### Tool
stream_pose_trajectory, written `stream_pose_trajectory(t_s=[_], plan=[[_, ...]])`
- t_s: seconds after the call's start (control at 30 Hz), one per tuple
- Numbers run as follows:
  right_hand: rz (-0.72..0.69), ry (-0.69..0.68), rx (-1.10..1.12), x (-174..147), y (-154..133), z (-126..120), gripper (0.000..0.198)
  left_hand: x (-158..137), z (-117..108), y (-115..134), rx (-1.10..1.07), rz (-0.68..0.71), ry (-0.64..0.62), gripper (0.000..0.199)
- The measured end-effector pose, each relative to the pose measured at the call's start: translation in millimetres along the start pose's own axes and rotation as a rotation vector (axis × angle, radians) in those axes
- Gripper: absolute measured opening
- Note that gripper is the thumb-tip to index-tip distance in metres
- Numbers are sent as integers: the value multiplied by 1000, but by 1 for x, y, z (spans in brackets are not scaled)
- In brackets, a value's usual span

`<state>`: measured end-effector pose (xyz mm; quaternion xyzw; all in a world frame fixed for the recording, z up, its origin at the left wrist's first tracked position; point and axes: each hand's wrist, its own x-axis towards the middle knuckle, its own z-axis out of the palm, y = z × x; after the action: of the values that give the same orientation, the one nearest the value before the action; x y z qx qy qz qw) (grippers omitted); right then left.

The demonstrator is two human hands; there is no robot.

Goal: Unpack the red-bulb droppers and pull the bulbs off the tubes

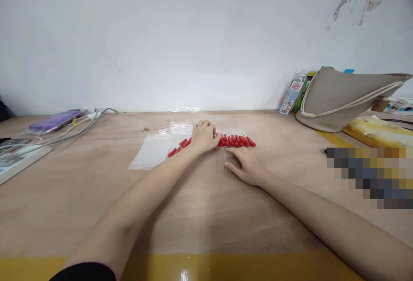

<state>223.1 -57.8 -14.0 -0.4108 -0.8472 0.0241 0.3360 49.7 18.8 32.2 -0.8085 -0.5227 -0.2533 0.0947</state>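
A row of droppers with red rubber bulbs (238,141) and thin clear tubes lies in the middle of the table. Some tubes point to the wall, and a group of clear tubes (221,160) points towards me. My left hand (204,137) rests over the left part of the row, fingers bent, thumb apart and by the bulbs; its fingertips are hidden. Beside the near tubes, my right hand (247,167) lies low with thumb and forefinger apart. More red bulbs (179,147) show left of my left hand, by white sheets or bags (153,152).
Clear plastic bags (180,127) lie behind the white sheets. On the left are a purple package (54,120), grey cables (93,124) and a white power strip (22,162). At right stand a bottle (292,96) and a grey bag (342,98), near a yellow pack (371,132).
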Motion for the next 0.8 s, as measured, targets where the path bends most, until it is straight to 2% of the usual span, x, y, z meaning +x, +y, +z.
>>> stream_pose_trajectory(t_s=[0.2,0.37,0.47,0.53,0.6,0.7,0.8], plan=[[-1,6,3,0,0,-1,39,5,6,4,-7,-48,-7,20],[28,94,21,-1,0,-1,41,0,-1,2,-44,-168,74,23],[96,286,37,-1,2,-1,47,-27,-15,-9,-199,-111,139,20],[101,421,28,-1,2,-3,51,-55,-25,-19,-287,-11,111,19],[44,486,-4,-1,-2,-6,53,-84,-34,-28,-337,80,52,16],[-120,428,-85,-1,-13,-11,50,-114,-42,-37,-345,183,-35,12],[-271,279,-162,-2,-23,-10,38,-124,-44,-39,-347,223,-52,11]])
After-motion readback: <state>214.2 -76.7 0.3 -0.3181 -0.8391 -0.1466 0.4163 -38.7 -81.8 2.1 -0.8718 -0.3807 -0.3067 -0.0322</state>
